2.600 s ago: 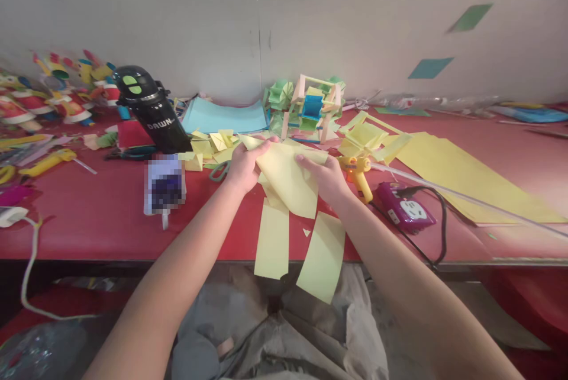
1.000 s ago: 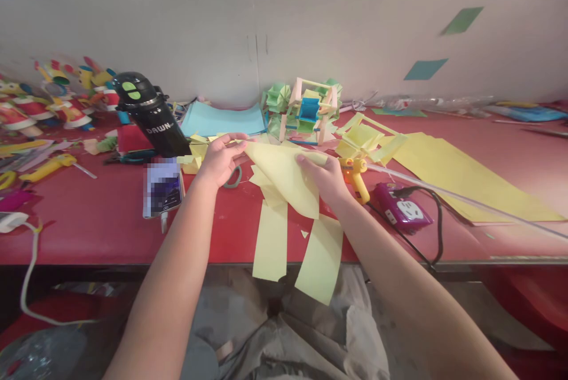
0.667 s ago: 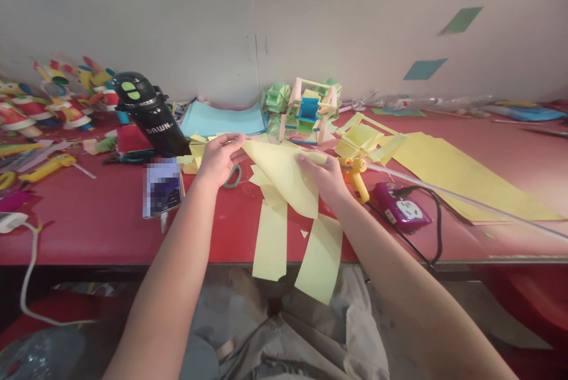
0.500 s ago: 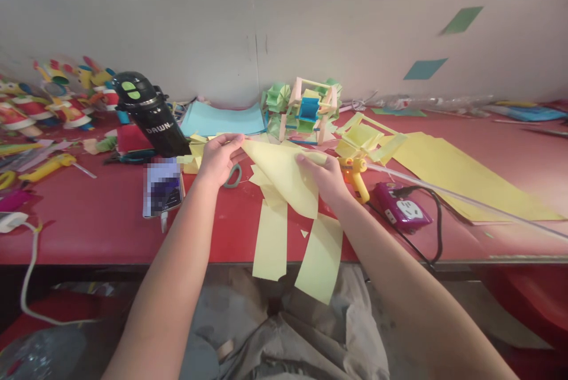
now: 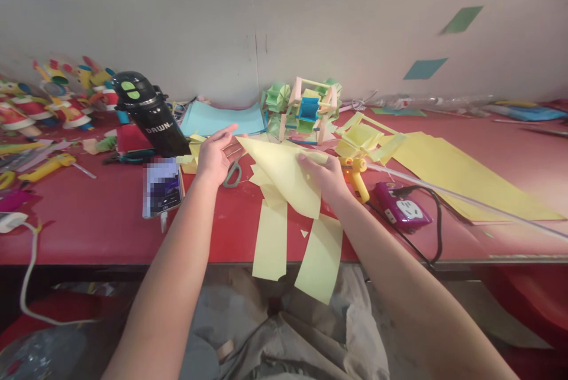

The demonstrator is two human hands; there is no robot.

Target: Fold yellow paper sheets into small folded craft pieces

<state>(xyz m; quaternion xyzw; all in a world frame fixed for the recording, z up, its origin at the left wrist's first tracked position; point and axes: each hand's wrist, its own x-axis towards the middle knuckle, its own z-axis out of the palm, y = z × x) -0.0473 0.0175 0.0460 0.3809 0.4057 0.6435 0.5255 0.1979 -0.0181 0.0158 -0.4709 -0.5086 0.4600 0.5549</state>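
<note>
My right hand (image 5: 327, 177) pinches the yellow sheet (image 5: 286, 176) at its right edge, thumb on top, fingers closed on the paper and holding it lifted off the red table (image 5: 102, 223). The sheet's far corner points toward my left hand (image 5: 214, 156), which is spread open with fingers straight and has let nothing into its grasp; its fingertips are just beside that corner, and I cannot tell whether they touch it. Under the left palm lie scissors (image 5: 232, 174) with grey-green handles.

Below the sheet, two paper strips (image 5: 271, 241) hang over the near table edge above my lap. Right of my right hand lies a yellow glue gun (image 5: 356, 176), and beyond it a purple socket (image 5: 402, 207) with a black cord. A big yellow paper (image 5: 461, 179) spreads to the right. Left of my left hand lies a phone (image 5: 162, 187), with a black bottle (image 5: 148, 113) behind it. A stick-and-paper model (image 5: 307, 110) stands at the back by blue paper (image 5: 222, 118).
</note>
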